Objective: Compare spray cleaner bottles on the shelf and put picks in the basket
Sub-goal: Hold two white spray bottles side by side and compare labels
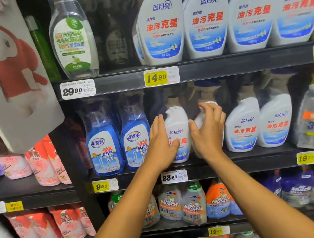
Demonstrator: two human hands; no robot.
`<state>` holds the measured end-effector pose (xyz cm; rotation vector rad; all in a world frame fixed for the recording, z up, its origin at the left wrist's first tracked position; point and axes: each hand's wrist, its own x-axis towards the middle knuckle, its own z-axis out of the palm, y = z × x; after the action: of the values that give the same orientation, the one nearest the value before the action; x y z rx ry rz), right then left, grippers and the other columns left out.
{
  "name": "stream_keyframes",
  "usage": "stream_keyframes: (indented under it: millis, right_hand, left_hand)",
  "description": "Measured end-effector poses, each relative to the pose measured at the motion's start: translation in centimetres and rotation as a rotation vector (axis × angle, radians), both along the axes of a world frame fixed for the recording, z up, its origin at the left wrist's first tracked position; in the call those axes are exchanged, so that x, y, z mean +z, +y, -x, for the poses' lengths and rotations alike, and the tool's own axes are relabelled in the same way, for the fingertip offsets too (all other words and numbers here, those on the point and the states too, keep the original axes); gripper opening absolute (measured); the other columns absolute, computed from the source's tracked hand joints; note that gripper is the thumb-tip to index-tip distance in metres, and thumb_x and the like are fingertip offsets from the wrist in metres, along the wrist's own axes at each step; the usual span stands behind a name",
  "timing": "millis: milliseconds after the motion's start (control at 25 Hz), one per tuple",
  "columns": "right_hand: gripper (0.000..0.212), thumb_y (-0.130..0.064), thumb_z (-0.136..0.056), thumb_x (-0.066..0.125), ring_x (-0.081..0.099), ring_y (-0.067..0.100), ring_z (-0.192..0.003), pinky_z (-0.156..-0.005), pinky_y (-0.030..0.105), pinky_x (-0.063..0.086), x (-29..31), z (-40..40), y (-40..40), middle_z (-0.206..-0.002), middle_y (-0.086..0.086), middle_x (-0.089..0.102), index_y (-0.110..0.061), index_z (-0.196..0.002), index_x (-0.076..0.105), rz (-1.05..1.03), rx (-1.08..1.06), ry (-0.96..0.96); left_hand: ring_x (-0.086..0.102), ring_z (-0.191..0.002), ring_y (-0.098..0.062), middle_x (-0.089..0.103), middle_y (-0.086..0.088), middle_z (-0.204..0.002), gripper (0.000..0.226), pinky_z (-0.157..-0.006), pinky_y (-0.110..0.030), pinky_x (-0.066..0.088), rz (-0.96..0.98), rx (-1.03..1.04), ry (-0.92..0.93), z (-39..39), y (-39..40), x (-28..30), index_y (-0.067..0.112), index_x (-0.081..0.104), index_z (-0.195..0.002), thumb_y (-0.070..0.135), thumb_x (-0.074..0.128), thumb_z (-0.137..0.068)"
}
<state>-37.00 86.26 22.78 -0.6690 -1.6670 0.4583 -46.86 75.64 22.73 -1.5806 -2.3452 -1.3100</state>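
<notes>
Two white spray cleaner bottles stand side by side on the middle shelf (pixel 239 156). My left hand (pixel 162 142) lies with straight fingers against the left side of the first white bottle (pixel 178 128). My right hand (pixel 208 129) curls its fingers round the second white bottle (pixel 199 121), which is mostly hidden behind it. More white bottles of the same kind (pixel 243 124) stand to the right. No basket is in view.
Two blue glass-cleaner bottles (pixel 103 147) stand left of my hands. The top shelf holds a row of larger white spray bottles (pixel 160 22) and a clear one (pixel 72 39). Mr Muscle bottles (pixel 193 205) fill the lower shelf. A hanging sign (pixel 4 70) juts out at left.
</notes>
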Motion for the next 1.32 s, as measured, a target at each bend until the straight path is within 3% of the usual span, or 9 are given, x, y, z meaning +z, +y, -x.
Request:
stream_keyframes:
  millis: [160, 320, 520, 760, 920, 1040, 1160, 1240, 1320]
  right_hand:
    - [0.069, -0.021, -0.083, 0.074, 0.031, 0.03, -0.136, -0.109, 0.046, 0.031, 0.0, -1.5, 1.9, -0.148, 0.01, 0.036, -0.011, -0.142, 0.042, 0.094, -0.041, -0.055]
    - [0.083, -0.036, -0.086, 0.072, 0.024, 0.027, -0.145, -0.116, 0.047, 0.026, -0.5, -2.3, 3.5, -0.156, 0.01, 0.032, -0.009, -0.151, 0.028, 0.191, 0.054, -0.132]
    - [0.074, -0.031, -0.079, 0.077, 0.047, 0.025, -0.128, -0.105, 0.046, 0.043, -0.3, -2.8, 3.7, -0.141, 0.005, 0.046, -0.019, -0.141, 0.038, 0.2, 0.111, -0.027]
    - [0.07, -0.027, -0.072, 0.082, 0.053, 0.017, -0.116, -0.098, 0.039, 0.05, -0.6, -3.6, 3.4, -0.13, -0.003, 0.05, -0.033, -0.127, 0.038, 0.198, 0.198, 0.054]
    - [0.072, -0.024, -0.073, 0.084, 0.057, 0.006, -0.111, -0.089, 0.021, 0.051, -0.9, -4.2, 3.5, -0.127, -0.007, 0.05, -0.039, -0.124, 0.035, 0.226, 0.307, 0.089]
    - [0.073, -0.027, -0.074, 0.085, 0.057, -0.007, -0.108, -0.082, 0.009, 0.049, -1.3, -5.1, 3.9, -0.119, -0.024, 0.053, -0.04, -0.126, 0.036, 0.279, 0.41, 0.059]
    - [0.06, -0.024, -0.076, 0.084, 0.059, -0.011, -0.101, -0.077, 0.01, 0.051, -2.1, -6.0, 4.3, -0.11, -0.026, 0.06, -0.043, -0.118, 0.045, 0.334, 0.504, 0.0]
    - [0.058, -0.02, -0.076, 0.084, 0.062, -0.008, -0.099, -0.076, 0.012, 0.052, -2.6, -6.8, 4.7, -0.107, -0.021, 0.064, -0.048, -0.113, 0.048, 0.37, 0.567, -0.037]
    - [0.059, -0.019, -0.073, 0.084, 0.064, -0.002, -0.1, -0.076, 0.016, 0.054, -2.8, -7.6, 5.0, -0.106, -0.021, 0.066, -0.049, -0.111, 0.05, 0.385, 0.604, -0.088]
  left_hand:
    - [0.016, -0.147, -0.023, 0.012, -0.006, -0.161, 0.091, -0.119, -0.037, 0.02, 0.069, 0.021, -0.043, 0.2, 1.4, -0.2, 0.01, 0.004, -0.155, 0.024, 0.067, -0.09]
    - [0.03, -0.139, -0.026, 0.021, -0.007, -0.154, 0.088, -0.112, -0.037, 0.031, 0.036, 0.081, -0.007, 0.2, 2.2, -0.2, 0.013, 0.009, -0.154, 0.023, 0.067, -0.09]
    - [0.044, -0.127, -0.022, 0.035, -0.003, -0.143, 0.079, -0.103, -0.034, 0.041, -0.078, 0.122, 0.022, -0.2, 2.0, -0.6, 0.016, 0.025, -0.149, 0.018, 0.072, -0.086]
    - [0.05, -0.103, -0.011, 0.042, 0.002, -0.129, 0.071, -0.078, -0.021, 0.039, -0.167, 0.119, 0.027, -0.3, 1.6, -1.0, 0.019, 0.037, -0.136, 0.017, 0.079, -0.078]
    - [0.047, -0.098, -0.006, 0.04, 0.009, -0.121, 0.071, -0.078, -0.02, 0.039, -0.16, 0.089, -0.029, 0.1, 1.4, -0.8, 0.021, 0.041, -0.131, 0.018, 0.082, -0.074]
    - [0.047, -0.1, -0.006, 0.038, 0.012, -0.116, 0.071, -0.08, -0.014, 0.036, -0.109, 0.042, -0.053, 0.7, 1.1, -0.5, 0.019, 0.045, -0.131, 0.019, 0.084, -0.072]
    - [0.053, -0.096, -0.005, 0.049, 0.012, -0.112, 0.069, -0.073, -0.009, 0.037, -0.094, -0.012, -0.111, 1.0, 0.5, -0.5, 0.032, 0.044, -0.127, 0.02, 0.084, -0.072]
    - [0.058, -0.092, 0.0, 0.057, 0.019, -0.106, 0.065, -0.071, -0.013, 0.04, -0.084, -0.051, -0.172, 0.8, 0.1, -1.0, 0.046, 0.039, -0.117, 0.022, 0.082, -0.075]
    - [0.058, -0.094, 0.003, 0.06, 0.02, -0.105, 0.058, -0.073, -0.018, 0.042, -0.086, -0.055, -0.192, 0.6, -0.4, -1.6, 0.048, 0.039, -0.112, 0.025, 0.079, -0.077]
